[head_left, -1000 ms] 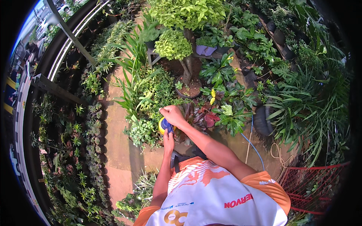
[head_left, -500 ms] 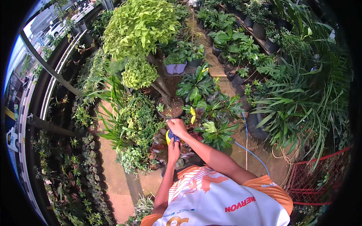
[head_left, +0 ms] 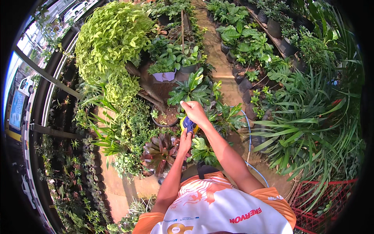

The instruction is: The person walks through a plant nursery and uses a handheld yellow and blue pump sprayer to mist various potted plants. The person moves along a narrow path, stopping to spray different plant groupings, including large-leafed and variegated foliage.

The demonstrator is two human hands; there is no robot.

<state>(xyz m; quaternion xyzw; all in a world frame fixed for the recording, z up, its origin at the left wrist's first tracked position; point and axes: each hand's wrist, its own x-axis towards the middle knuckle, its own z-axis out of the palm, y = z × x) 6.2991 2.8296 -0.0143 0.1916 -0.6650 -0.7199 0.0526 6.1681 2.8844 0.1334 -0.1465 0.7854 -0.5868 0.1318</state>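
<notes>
My left hand (head_left: 186, 140) is closed round the lower end of a small blue and yellow tool (head_left: 188, 124) with a rounded body; its exact kind cannot be made out. Just above it, my right hand (head_left: 194, 111) is closed with the thumb side toward the left, and whatever its fingers hold is hidden. Beyond my hands stands a large-leaved green potted plant (head_left: 191, 91). To their left are the round pot (head_left: 165, 121) of a small tree (head_left: 115, 39) and a dark red rosette plant (head_left: 159, 150).
A blue hose (head_left: 249, 136) runs along the ground on the right. Long-leaved plants (head_left: 296, 121) spread farther right, above a red mesh rack (head_left: 323, 201). A lavender planter (head_left: 163, 76) stands behind the tree pot. Rows of small plants (head_left: 70, 183) line the left.
My view has shifted, so the tree and pots sit farther left. Both hands have moved rightward and up in the picture with the tool, which now shows more of its blue side.
</notes>
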